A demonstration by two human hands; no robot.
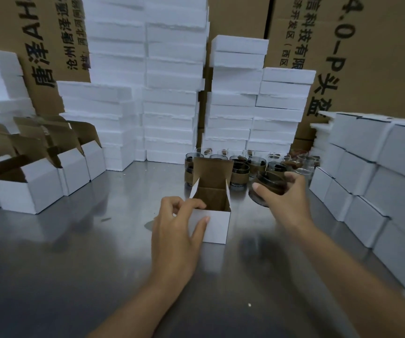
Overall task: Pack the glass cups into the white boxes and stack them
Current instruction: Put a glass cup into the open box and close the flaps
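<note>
One open box (214, 217), left hand (175, 230) fingers pinching its wall; right hand (285, 201) fingers wrapped round one cup (268, 189).

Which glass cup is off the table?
The glass cup in the right hand, tilted beside the open white box. The others stand behind.

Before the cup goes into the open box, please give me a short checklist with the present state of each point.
1. Open box lid up, mouth free: ok.
2. Box inside empty: ok as far as visible.
3. Left hand steadies the box: ok.
4. Right hand holds a glass cup: ok.
5. Cup above the box mouth: not ok, it is to the right of the box.
6. Cup undamaged: cannot tell.
</note>
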